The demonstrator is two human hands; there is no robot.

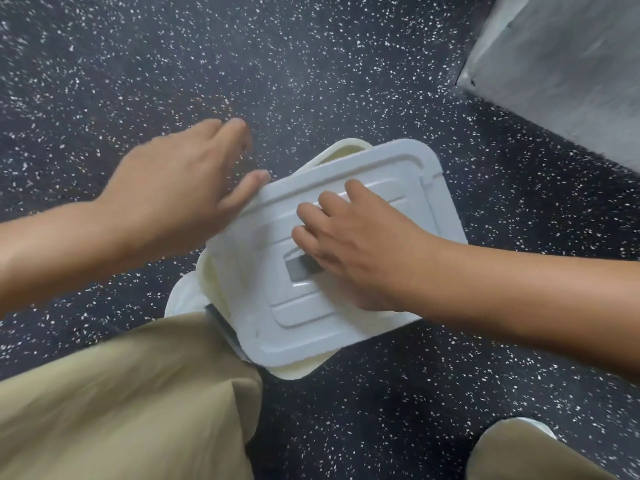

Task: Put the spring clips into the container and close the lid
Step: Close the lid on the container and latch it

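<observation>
A cream rectangular container (292,370) stands on the dark speckled floor. A white lid (408,174) lies on top of it, turned askew, so the container's rim shows at the far corner and at the near left. My right hand (356,244) rests flat on the lid's middle, fingers spread over its raised handle, and holds nothing. My left hand (176,188) is blurred; its thumb touches the lid's left corner, and its fingers are apart. No spring clips are visible; the lid hides the inside.
My knee in tan trousers (138,393) presses close to the container's near left side. Another tan-clad knee (519,452) shows at the lower right. A grey wall or block (568,64) rises at the upper right.
</observation>
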